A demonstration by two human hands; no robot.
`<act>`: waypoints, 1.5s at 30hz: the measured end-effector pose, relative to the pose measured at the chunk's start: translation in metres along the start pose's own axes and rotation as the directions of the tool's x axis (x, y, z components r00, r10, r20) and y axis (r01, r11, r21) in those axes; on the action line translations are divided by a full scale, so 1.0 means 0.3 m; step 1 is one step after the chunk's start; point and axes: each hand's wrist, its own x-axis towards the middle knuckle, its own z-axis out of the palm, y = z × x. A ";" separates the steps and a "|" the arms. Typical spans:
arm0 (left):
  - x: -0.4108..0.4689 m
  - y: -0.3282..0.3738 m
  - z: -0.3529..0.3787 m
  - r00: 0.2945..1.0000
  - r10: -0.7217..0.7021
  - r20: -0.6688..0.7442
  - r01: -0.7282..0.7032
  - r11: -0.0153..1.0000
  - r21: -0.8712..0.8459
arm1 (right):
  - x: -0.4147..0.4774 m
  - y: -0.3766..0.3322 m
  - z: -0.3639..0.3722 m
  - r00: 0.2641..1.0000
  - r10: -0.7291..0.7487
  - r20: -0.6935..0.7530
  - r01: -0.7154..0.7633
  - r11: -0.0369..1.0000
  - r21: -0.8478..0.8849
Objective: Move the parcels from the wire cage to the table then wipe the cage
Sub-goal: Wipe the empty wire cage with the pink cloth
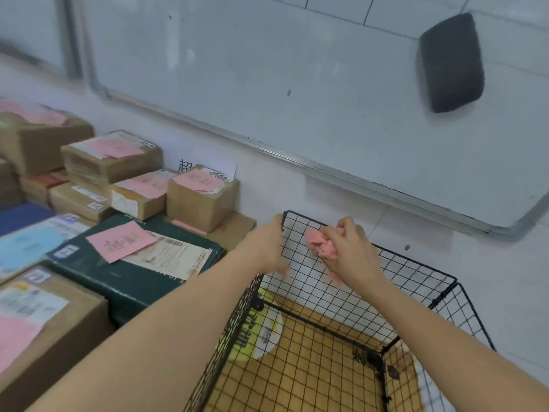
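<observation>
**Pink cloth against the back panel of the wire cage**

The wire cage (pixel 416 264) is a box of thin black wire welded in a square grid, open at the top, its panels joined at the corners by dark clips. It stands against a pale wall, just right of the worktop. The left hand (pixel 267 245) grips the cage's top rear-left corner, fingers curled over the rim. The right hand (pixel 353 254) is clenched round a pink cloth (pixel 319 243) – soft, bunched into a wad – and holds it against the upper edge of the back panel, close to the left hand.

The cage's mesh floor lies uncovered over a yellowish-brown surface. A round yellow-and-white printed item (pixel 263 331) sits at the lower left corner; whether it is inside the mesh or just behind it cannot be told.

The parcels (pixel 202 200) stand on the worktop to the left, packed edge to edge and hiding its surface: mostly brown cardboard boxes with taped seams and pink paper slips. The dark green box (pixel 133 281) nearest the cage carries a pink slip and a printed label – it nearly touches the cage's left panel.

On the wall above hangs a whiteboard (pixel 267 84) with a metal frame and a black, rounded eraser (pixel 451 62) stuck to it.
</observation>
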 end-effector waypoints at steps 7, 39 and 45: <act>-0.124 0.005 0.051 0.977 -0.127 -0.169 0.178 0.923 0.341 | -0.008 0.064 -0.118 0.992 -0.104 0.076 0.096 0.990 0.099; -0.275 0.061 0.132 0.886 -0.107 -0.451 0.388 0.704 0.595 | 0.178 0.092 0.001 0.361 -0.929 -0.076 0.924 0.368 -0.104; -0.278 0.064 0.124 0.894 -0.108 -0.435 0.388 0.671 0.632 | 0.281 0.046 0.040 0.529 -0.848 -0.034 0.843 0.530 -0.092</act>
